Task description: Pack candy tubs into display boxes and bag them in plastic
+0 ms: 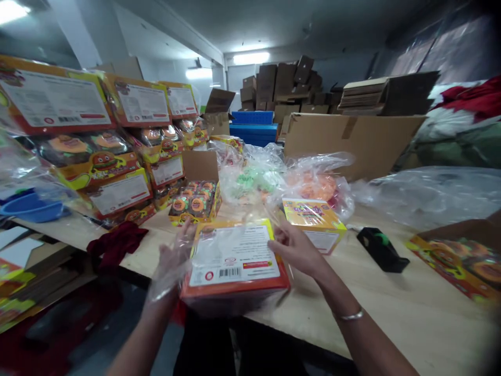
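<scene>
A printed display box [235, 256] in yellow and orange, with a white label and barcode facing up, is at the table's front edge right before me. Loose clear plastic wrap [223, 240] covers it and spreads to the left. My left hand [170, 266] lies along the box's left side, its fingers stretched out and clear film over them. At the right edge, my right hand [293, 245] has its fingers curled in, pinching the plastic wrap against the box's corner. The film's outline there is partly blurred.
Wrapped boxes [141, 104] are stacked at left. An open box of toy burgers [195, 201] and a closed yellow box [313, 219] stand behind. A tape dispenser [381, 250] and another open box [457, 266] are at right. Bags of coloured pieces [254, 180] lie farther back.
</scene>
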Tool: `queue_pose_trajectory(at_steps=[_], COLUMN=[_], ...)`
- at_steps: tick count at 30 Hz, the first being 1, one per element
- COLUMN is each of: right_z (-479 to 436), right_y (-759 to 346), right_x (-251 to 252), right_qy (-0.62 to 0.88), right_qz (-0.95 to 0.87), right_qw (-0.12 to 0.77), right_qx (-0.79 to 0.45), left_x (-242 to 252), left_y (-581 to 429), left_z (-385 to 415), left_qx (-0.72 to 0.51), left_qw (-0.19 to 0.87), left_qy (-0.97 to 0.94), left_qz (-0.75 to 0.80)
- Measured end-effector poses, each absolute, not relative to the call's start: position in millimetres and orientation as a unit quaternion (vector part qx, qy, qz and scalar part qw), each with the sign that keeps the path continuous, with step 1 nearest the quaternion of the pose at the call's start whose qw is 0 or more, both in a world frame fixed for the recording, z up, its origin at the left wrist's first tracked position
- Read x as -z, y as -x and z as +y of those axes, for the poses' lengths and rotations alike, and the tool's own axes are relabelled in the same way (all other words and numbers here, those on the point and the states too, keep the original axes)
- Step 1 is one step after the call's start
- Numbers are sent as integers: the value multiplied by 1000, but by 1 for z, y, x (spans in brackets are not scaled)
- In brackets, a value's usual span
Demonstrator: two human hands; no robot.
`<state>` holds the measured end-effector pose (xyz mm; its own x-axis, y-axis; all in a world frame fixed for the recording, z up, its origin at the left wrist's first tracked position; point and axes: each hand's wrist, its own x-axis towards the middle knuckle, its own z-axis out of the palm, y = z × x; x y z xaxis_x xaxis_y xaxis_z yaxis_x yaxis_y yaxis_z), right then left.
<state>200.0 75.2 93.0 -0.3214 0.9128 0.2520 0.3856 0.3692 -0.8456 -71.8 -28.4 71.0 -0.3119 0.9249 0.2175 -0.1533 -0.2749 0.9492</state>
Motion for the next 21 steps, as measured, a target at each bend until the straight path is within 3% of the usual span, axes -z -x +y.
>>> queue_pose_trajectory(at_steps=[5,10,14,18,21], right_z=[100,98,95,119,128], right_y=[-207,-204,-208,-231,-243], right_x=[-104,-124,-152,-173,-183], right_qy=[407,353,312,329,359], right_qz=[-696,-678,-655,-628,-601], right_qw=[518,590,650,692,713], right_qx=[-285,-260,-225,-137,-48], left_x=[-89,-98,-134,-175,-192], left_y=[72,59,57,73,79], left_z=[-11,-19,13,48,58], left_qx=[-676,-627,-653,-732,-722], left_qw=[474,295,197,209,249], left_qy=[-458,-544,-528,-456,-453], left_qz=[328,473,507,461,460])
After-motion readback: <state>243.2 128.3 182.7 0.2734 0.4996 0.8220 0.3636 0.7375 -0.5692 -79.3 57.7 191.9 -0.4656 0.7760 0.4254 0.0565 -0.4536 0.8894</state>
